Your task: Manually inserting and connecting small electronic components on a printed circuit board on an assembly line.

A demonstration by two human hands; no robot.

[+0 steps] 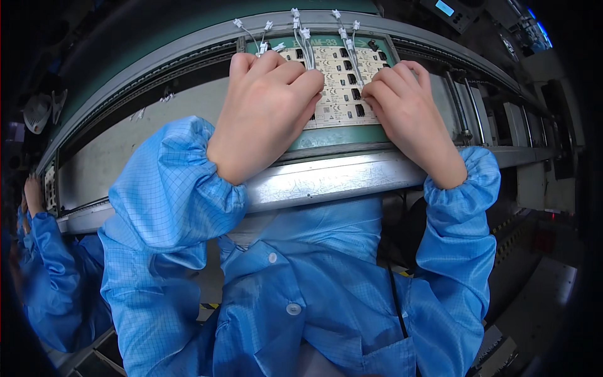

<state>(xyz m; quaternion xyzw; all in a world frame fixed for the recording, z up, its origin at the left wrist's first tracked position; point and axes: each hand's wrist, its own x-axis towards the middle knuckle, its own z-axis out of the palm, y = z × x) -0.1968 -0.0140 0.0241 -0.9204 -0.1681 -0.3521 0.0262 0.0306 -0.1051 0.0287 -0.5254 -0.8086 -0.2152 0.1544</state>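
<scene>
A cream circuit board panel (pixel 334 115) with rows of black components lies in a green carrier (pixel 352 136) on the conveyor in front of me. My left hand (pixel 270 110) is over the left part of the panel, its fingers curled together; the fingertips and anything in them are hidden. At the panel's right edge, my right hand (pixel 405 103) has its thumb and forefinger pinched beside a black component; what they grip is too small to make out. Grey cables with white connectors (pixel 305 33) stand up from the panel and lean over the carrier's far edge.
A metal conveyor rail (pixel 333 176) runs along my front, with another rail (pixel 182 55) beyond the panel. At far left, a co-worker's hand (pixel 34 193) is by another board (pixel 50 187). A device with a lit screen (pixel 445 7) stands at the back right.
</scene>
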